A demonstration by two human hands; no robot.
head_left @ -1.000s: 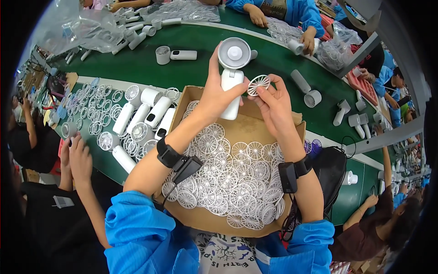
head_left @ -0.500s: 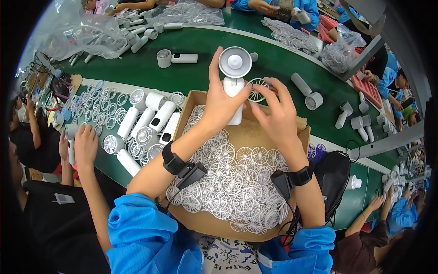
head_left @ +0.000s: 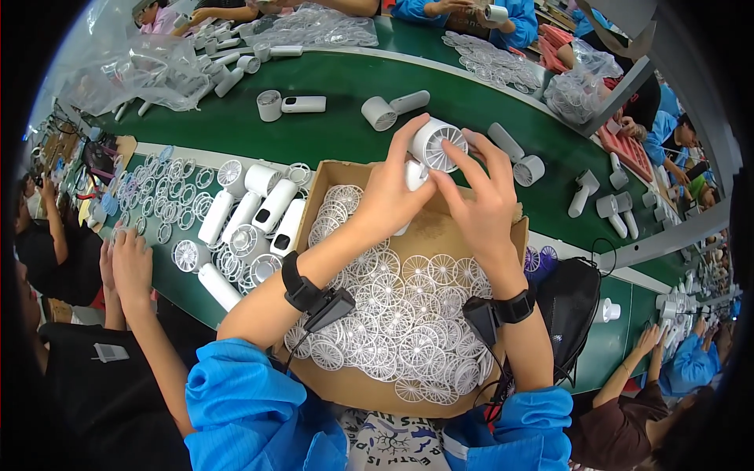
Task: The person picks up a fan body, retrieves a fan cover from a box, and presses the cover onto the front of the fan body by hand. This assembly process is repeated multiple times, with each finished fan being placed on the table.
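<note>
handheld fan [head_left: 428, 149] | left hand [head_left: 385, 196] gripping body, right hand [head_left: 479, 196] pressing grille on | next: seating grille evenly

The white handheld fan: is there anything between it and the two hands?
Nothing visible. The left hand grips the white handheld fan by its body, and the right hand has its fingertips on the round grille face, directly above the cardboard box of loose white grilles.
</note>
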